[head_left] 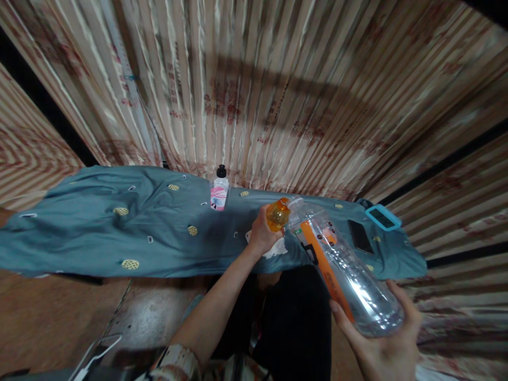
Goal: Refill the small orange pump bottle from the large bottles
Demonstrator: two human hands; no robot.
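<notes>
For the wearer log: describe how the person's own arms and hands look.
Both hands are bare: no gloves, rings or watch show. The left hand leads back along a bare forearm to a short patterned sleeve in cream with dark and reddish print. The right hand shows only to the wrist; no sleeve is in view there.

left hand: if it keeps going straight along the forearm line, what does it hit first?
Likely the small pink-labelled bottle standing on the blue cloth; depth is unclear. The left hand grips the orange cap of the clear bottle.

Teal cloth with yellow dots, clear bottle with orange label, orange cap, pink-labelled black-capped small bottle, beige striped curtain
</notes>
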